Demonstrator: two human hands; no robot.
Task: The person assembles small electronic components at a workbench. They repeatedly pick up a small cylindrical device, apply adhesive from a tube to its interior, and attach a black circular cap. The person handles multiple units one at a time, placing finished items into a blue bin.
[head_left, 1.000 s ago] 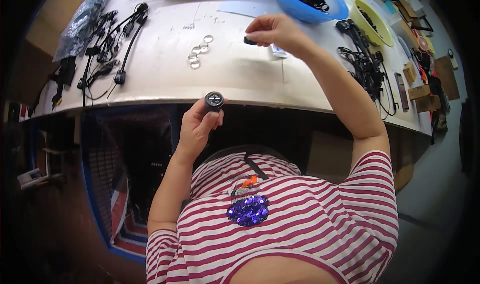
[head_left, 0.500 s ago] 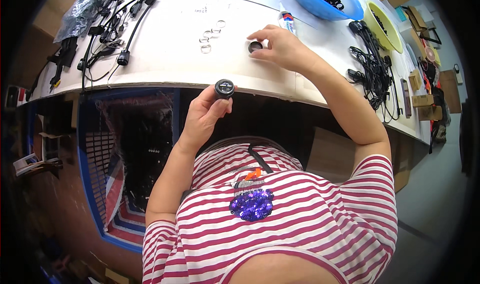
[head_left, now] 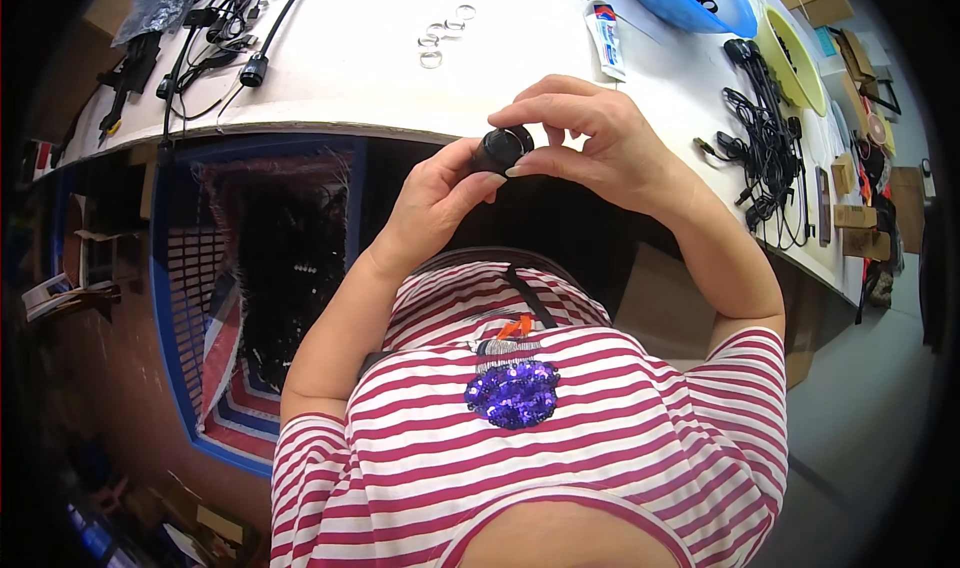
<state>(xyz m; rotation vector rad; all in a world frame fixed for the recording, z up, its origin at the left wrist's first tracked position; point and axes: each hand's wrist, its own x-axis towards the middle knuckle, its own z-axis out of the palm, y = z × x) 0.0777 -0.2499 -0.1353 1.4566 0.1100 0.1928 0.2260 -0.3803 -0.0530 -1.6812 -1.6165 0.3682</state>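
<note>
My left hand is closed round a short black cylinder, just in front of the table's near edge. Between thumb and fingertips, my right hand pinches a black ring-shaped cap at the cylinder's end. The two black parts touch or nearly touch; whether they are joined, I cannot tell. Beyond my hands, several thin pale rings lie in a loose row on the white table. A white tube with a blue and red label lies to their right.
Black cables lie at the table's left, with another bundle at the right. A blue basin and a yellow basin hold black parts. Under the table stands a blue crate with dark contents.
My right hand has brought the black cap from above the table to the cylinder. My left hand has shifted right and tilted the cylinder. The view has moved slightly.
</note>
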